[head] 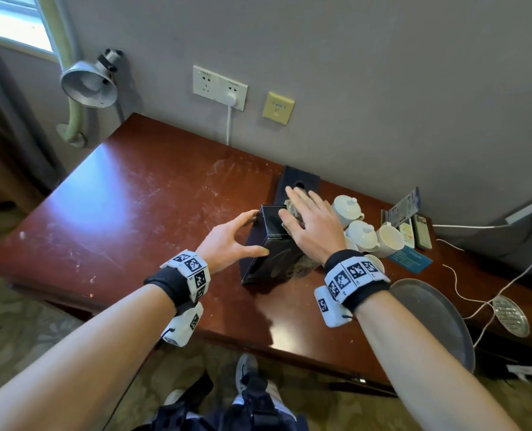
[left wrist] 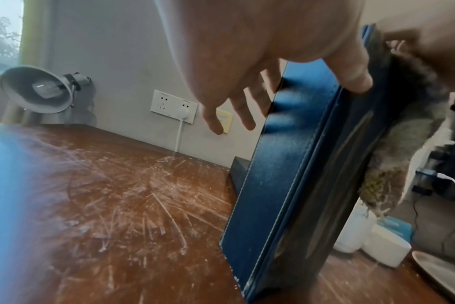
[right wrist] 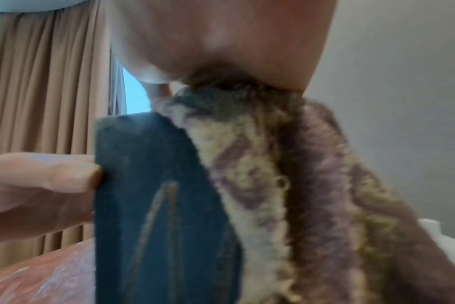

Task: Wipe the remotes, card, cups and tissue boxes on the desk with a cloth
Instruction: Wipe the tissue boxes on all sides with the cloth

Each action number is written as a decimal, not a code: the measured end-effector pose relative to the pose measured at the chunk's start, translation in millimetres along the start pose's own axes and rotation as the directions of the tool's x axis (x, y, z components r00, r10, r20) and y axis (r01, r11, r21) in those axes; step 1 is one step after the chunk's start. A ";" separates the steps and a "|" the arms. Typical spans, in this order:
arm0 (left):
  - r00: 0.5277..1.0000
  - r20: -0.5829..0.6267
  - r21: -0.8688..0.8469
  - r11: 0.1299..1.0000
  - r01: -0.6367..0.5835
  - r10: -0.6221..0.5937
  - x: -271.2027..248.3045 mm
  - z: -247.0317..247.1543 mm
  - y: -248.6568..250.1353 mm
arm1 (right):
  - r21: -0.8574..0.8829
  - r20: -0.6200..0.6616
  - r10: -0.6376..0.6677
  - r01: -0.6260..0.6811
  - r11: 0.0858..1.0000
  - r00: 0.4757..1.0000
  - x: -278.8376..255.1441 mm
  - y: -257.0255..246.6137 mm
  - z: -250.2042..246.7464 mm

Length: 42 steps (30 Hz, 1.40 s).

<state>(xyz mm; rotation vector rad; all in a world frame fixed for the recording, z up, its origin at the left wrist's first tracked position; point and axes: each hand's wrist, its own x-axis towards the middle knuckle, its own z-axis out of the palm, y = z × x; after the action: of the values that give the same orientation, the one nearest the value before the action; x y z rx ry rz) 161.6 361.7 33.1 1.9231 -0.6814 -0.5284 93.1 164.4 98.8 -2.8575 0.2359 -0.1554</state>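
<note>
Box: upended, left hand gripping. Right hand, fingers flat, pressing cloth. Risk: sideways shove topples box into cups.

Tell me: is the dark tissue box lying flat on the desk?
No: the dark tissue box stands on end, steadied by the left hand while the right hand presses the cloth against it.

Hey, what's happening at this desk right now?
A person is wiping a dark tissue box stood on end on the desk. The left hand steadies the box, thumb on the near face and fingers on the far side. The right hand presses a cloth flat against the box's right side. A second dark box lies by the wall, with white cups, remotes and a card to the right.
</note>
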 end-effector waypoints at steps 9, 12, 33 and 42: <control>0.998 -0.041 0.020 0.998 -0.054 0.055 7.1 4.8 1.0 | -0.119 -0.186 -0.363 0.346 0.931 0.913 -10.7 -39.2 34.3; 0.992 -0.068 0.025 0.994 -0.106 0.108 10.0 15.4 6.9 | -0.081 -0.227 -0.305 0.294 0.952 0.925 -13.3 -22.9 27.3; 0.999 -0.012 0.111 0.993 -0.038 0.040 18.5 29.5 14.0 | 0.262 -0.228 0.323 -0.261 0.929 0.919 -2.2 16.6 2.8; 1.000 -0.002 0.116 0.993 0.011 -0.011 12.0 37.2 10.7 | 0.132 -0.139 0.193 -0.175 0.976 0.971 -5.0 13.5 2.0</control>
<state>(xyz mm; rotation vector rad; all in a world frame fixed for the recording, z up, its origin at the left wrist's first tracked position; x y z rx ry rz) 144.9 325.3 26.5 2.0364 -0.7142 -0.5043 86.4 153.0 92.7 -2.6899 0.5027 -0.3371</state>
